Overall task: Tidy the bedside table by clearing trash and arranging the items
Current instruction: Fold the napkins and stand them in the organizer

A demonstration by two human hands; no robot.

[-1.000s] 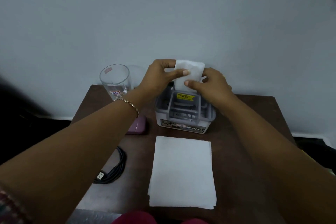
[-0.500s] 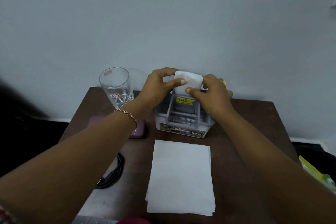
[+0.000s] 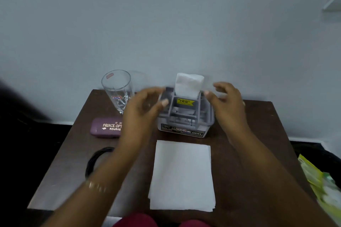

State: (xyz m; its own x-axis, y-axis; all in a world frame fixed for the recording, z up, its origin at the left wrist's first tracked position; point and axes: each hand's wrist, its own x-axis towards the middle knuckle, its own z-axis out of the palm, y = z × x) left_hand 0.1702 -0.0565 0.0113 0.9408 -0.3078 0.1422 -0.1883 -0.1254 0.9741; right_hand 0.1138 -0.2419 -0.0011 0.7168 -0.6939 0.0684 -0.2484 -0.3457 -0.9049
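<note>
- The left hand and right hand flank the grey organiser. Both are blurred, with fingers loosely spread and holding nothing.
- The folded tissue stands upright in the organiser's rear slot, at 12 o'clock on the counter, likely so it is easy to pluck.
- The flat tissue stack lies at the organiser's 6 o'clock, probably next for folding.
- The glass stands at its 10 o'clock.

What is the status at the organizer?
Left hand open, right hand open, beside grey organizer. Folded tissue upright in its rear slot. Tissue stack lies in front.
</note>
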